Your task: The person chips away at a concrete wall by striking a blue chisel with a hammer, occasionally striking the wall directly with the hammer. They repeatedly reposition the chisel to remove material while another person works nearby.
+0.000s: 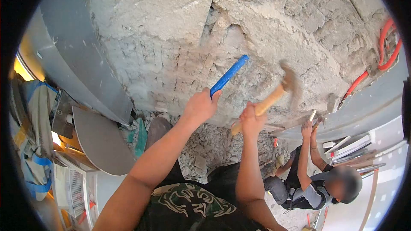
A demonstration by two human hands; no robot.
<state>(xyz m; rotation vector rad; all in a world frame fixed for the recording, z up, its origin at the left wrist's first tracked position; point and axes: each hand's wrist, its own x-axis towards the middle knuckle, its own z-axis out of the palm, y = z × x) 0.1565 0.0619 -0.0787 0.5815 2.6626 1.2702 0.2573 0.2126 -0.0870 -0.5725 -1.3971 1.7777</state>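
Note:
My left hand (201, 108) is closed round the lower end of a blue rod-like tool (229, 75), whose upper end reaches to the rough, broken wall (167, 60). To the right, my right hand (252, 120) grips the wooden handle of a hammer (270, 99). The hammer's head is blurred by motion and stands up and to the right of the blue tool's end, apart from it. Both hands are in front of the wall, above a heap of rubble.
A co-worker (308, 184) crouches at the right with tools in both hands. Rubble (201, 149) covers the floor below. Red conduit (387, 45) sticks out of the wall at right. A curved grey panel (102, 141) and bags (36, 137) are at left.

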